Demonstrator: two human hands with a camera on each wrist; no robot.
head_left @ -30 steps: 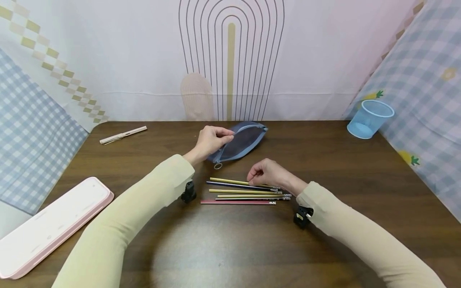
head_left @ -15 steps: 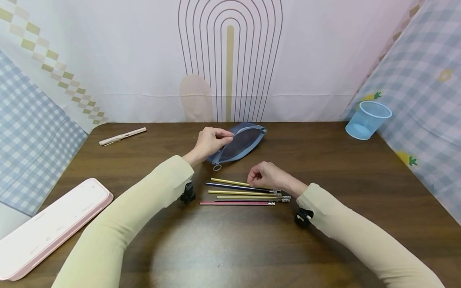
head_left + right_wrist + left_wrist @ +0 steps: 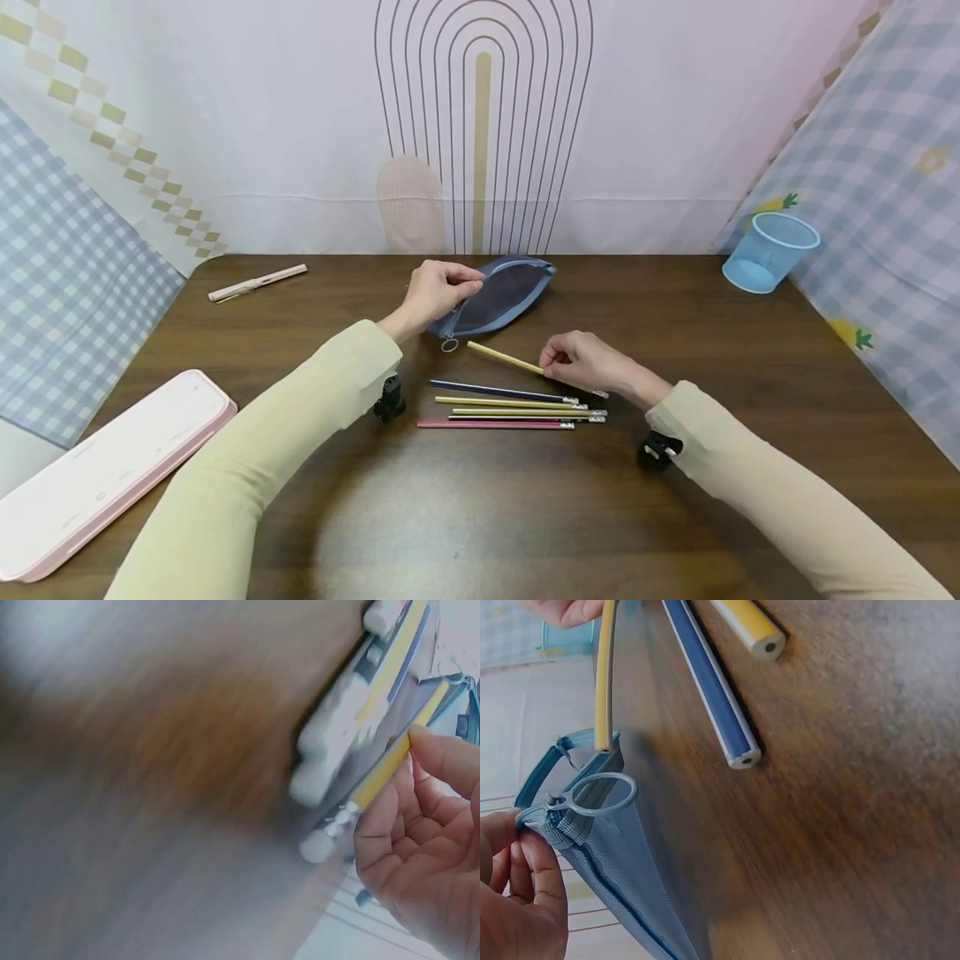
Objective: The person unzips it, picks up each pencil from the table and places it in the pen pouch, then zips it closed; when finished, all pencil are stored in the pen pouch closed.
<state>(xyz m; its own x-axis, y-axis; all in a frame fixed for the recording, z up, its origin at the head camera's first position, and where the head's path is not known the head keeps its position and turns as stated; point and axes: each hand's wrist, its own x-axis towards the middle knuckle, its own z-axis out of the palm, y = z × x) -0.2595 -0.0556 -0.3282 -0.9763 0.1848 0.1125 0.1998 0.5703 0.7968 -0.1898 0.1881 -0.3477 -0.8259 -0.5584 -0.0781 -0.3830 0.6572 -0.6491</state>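
Blue and gaping, one zip pouch [image 3: 504, 320] sits by the far edge of the tabletop [image 3: 465, 517], the person's left hand [image 3: 433, 293] pinching its rim. Well apart, the right hand [image 3: 587, 360] pinches one yellow pencil [image 3: 501, 357]; five others lie nearer the near edge: one navy pencil [image 3: 487, 389], two yellow, one dark, one pink. One pen [image 3: 258, 283] is near the far left corner, one mesh cup [image 3: 767, 252] the far right. Only the left wrist view shows dark cores in flat pencil ends
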